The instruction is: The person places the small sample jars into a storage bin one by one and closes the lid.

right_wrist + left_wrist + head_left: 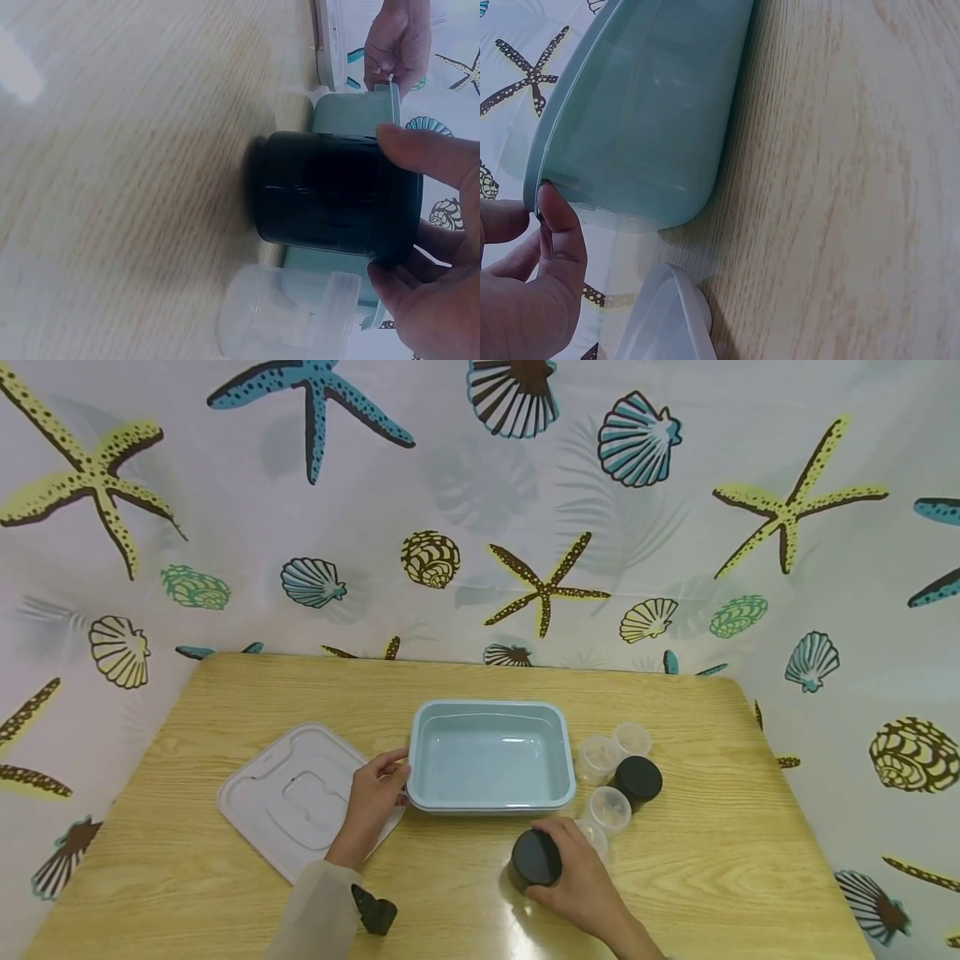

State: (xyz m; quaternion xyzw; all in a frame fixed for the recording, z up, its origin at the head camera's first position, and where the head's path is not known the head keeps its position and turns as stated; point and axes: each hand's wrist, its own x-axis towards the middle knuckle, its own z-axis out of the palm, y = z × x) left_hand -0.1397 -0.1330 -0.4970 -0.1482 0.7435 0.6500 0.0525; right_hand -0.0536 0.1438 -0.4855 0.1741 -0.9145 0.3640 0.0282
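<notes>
A light blue rectangular plastic tub (pixel 487 768) sits in the middle of the wooden table. My left hand (pixel 375 793) pinches its left rim; in the left wrist view, thumb and fingers meet at the rim of the tub (pixel 645 127). With my right hand (pixel 583 881) I grip a round black jar (pixel 534 860) in front of the tub. The right wrist view shows thumb and fingers around the lid end of this black jar (pixel 322 195), its base close over the table. A clear container (pixel 281 311) stands right beside it.
A whitish rectangular lid (pixel 262 785) lies left of the tub, partly under my left arm. Right of the tub stand several small clear containers (pixel 609 810) and a second black jar (pixel 638 779). A curtain with shells and starfish (pixel 450 485) hangs behind the table.
</notes>
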